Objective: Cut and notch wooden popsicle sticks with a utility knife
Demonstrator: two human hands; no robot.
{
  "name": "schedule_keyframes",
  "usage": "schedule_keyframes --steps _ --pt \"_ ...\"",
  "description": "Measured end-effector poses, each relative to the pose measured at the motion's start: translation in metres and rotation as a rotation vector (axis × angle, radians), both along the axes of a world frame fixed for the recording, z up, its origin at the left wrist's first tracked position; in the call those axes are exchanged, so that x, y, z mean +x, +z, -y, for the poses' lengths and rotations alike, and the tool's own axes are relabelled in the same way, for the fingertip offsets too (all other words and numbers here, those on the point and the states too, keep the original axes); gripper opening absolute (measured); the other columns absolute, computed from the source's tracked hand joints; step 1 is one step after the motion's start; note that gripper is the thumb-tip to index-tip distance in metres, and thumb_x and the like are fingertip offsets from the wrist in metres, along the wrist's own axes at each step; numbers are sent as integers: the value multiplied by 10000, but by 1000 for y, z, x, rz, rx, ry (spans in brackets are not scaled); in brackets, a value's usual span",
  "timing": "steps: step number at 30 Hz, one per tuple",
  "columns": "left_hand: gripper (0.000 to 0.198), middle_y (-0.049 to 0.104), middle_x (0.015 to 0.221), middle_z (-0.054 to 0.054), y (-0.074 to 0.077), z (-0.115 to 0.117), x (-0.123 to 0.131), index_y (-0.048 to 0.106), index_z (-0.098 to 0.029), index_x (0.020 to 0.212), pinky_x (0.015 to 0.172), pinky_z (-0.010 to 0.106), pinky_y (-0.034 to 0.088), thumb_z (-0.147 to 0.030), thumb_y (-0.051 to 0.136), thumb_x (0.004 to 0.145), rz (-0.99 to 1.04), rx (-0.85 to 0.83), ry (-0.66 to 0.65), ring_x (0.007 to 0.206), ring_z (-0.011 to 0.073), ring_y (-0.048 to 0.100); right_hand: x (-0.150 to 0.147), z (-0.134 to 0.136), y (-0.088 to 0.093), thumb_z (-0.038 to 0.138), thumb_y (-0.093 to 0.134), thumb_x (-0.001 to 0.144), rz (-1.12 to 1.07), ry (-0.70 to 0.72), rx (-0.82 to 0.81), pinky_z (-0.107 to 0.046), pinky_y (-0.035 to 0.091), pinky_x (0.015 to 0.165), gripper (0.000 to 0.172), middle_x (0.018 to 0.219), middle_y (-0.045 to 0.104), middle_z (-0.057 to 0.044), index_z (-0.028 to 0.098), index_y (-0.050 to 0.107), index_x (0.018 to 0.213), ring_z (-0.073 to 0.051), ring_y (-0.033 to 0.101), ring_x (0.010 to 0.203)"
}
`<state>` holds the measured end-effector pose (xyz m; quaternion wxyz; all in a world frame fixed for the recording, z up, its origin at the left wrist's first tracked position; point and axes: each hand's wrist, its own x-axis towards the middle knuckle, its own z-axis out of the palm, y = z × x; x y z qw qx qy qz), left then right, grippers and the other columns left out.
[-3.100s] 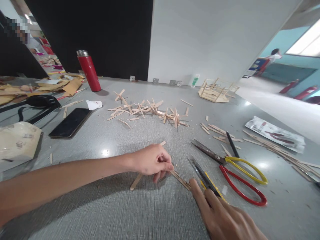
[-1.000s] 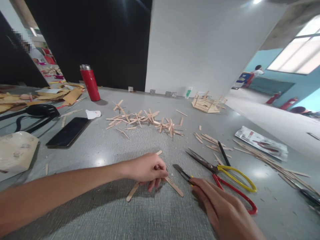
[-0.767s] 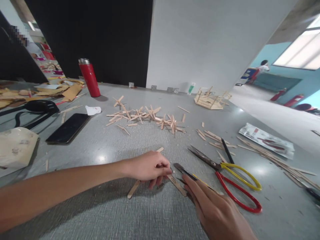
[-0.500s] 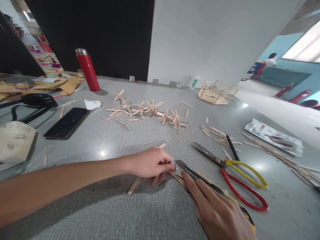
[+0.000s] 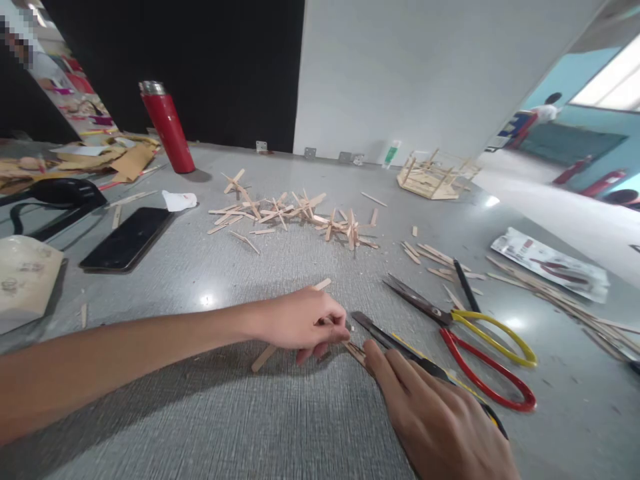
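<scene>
My left hand point(image 5: 305, 319) is closed in a pinch at the far end of a few thin wooden craft sticks point(image 5: 356, 352). My right hand point(image 5: 440, 407) grips the near end of the same sticks between thumb and fingers, its palm low over the table. Another craft stick point(image 5: 263, 359) lies flat beneath my left hand, partly covered by it. Along the far side of my right hand rests a black and yellow utility knife point(image 5: 385, 337), partly hidden. Scissors point(image 5: 445, 319) with one red and one yellow handle lie to the right.
Beyond my hands, many small sticks lie in a loose pile point(image 5: 300, 212). A red flask point(image 5: 169, 130) and a phone point(image 5: 127, 240) stand left. A stick-built frame point(image 5: 433, 179) sits at the back right, near a white packet point(image 5: 553, 265) and long sticks point(image 5: 565, 303). One person is far off.
The view has tilted and shifted slightly. My hands keep nearly the same place on the table, both still on the sticks.
</scene>
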<state>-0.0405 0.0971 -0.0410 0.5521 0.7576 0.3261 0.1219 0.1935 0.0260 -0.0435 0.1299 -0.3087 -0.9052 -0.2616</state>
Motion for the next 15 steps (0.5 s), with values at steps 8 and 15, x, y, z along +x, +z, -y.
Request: schedule_keyframes --steps 8,15 --pt "331 511 473 -87 4 -1 3 498 -176 691 482 199 416 -249 497 1014 -48 100 -98 351 55 495 -3 2 0 -100 276 828 84 -55 82 -304 531 473 472 805 758 -64 58 631 1096 -172 729 582" --pt "341 451 472 -90 3 3 7 465 -174 637 520 220 345 -134 507 973 -63 276 -70 417 58 450 -3 2 1 -85 338 767 92 -63 62 -298 504 441 489 763 722 -44 71 648 1112 -165 703 549"
